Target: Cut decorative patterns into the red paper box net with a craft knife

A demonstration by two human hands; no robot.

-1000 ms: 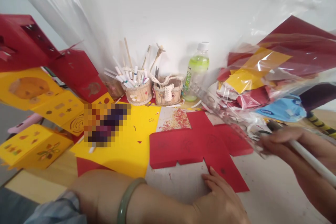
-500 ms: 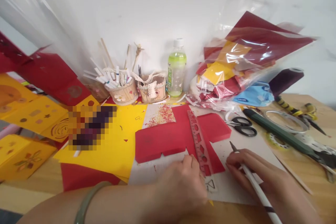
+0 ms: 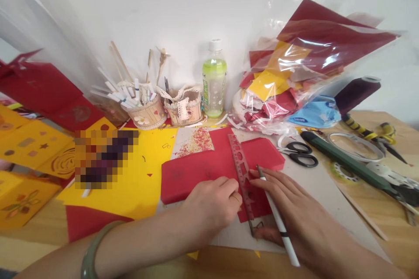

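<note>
A red paper cutout point(image 3: 190, 174) with folded flaps lies on a grey board. Across it runs a translucent pink stencil ruler point(image 3: 240, 163) with shaped holes. My left hand point(image 3: 212, 200) is closed, its fingertips curled down over the red paper beside the ruler's left edge; what they pinch, if anything, is hidden. My right hand point(image 3: 291, 209) holds a white pen point(image 3: 278, 218) with a dark tip pointing up and away, between thumb side and fingers. Its fingers and thumb also reach the ruler's right edge and lower end.
Yellow paper point(image 3: 153, 148) lies to the left beside decorated yellow pieces point(image 3: 29, 196). Black-handled scissors point(image 3: 299, 154), a green-handled tool point(image 3: 347, 163) and tape rolls lie right. Behind stand two small baskets point(image 3: 183, 109), a green drink bottle point(image 3: 214, 80) and a plastic bag point(image 3: 278, 83) of paper.
My right hand has moved left with the pen, from beside the red paper to the ruler's right edge. My left hand has shifted slightly up and left. The view has shifted slightly.
</note>
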